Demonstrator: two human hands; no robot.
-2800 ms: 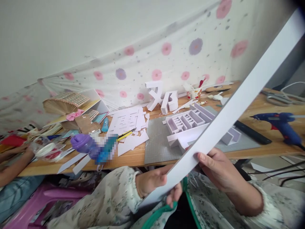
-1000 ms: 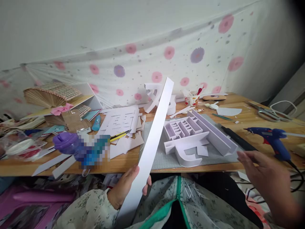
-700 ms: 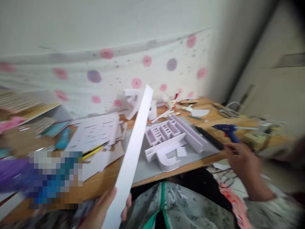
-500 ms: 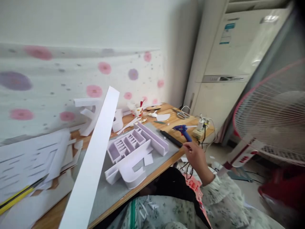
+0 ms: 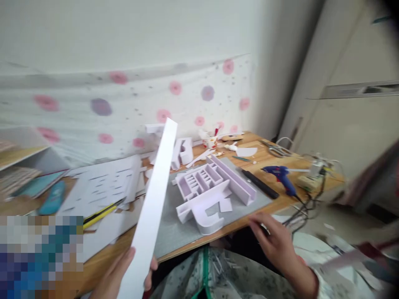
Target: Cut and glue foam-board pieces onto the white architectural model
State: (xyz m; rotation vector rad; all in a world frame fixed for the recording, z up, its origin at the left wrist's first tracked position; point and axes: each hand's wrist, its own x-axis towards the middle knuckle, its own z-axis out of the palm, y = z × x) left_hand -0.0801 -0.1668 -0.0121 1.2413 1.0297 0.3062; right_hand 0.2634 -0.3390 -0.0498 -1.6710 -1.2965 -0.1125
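A long flat white strip (image 5: 157, 187), perhaps foam board or card, slants up over the table with my left hand (image 5: 120, 270) wrapped around its lower end. Just off the table's front edge, my right hand (image 5: 271, 238) has its thumb and fingers apart, with nothing visible in it. In front of me on a grey mat (image 5: 174, 226) lies a white built-up letter piece (image 5: 204, 182) with slatted compartments and a curved lower part. A small white square (image 5: 225, 204) lies against it. Nearest my right hand are a black stick-shaped tool (image 5: 260, 184) and a blue glue gun (image 5: 280, 174).
Printed sheets (image 5: 99, 182) and a yellow-black utility knife (image 5: 104, 214) lie at left. Behind stand other white letter shapes (image 5: 182, 151) and a paper cup (image 5: 210, 142). Scissors (image 5: 276, 148) and a power strip (image 5: 308, 180) with cables occupy the right side.
The view has swung left, bringing my left hand on the strip into sight. My right hand has come away from the black tool's end, back toward me. The fan has mostly left view.
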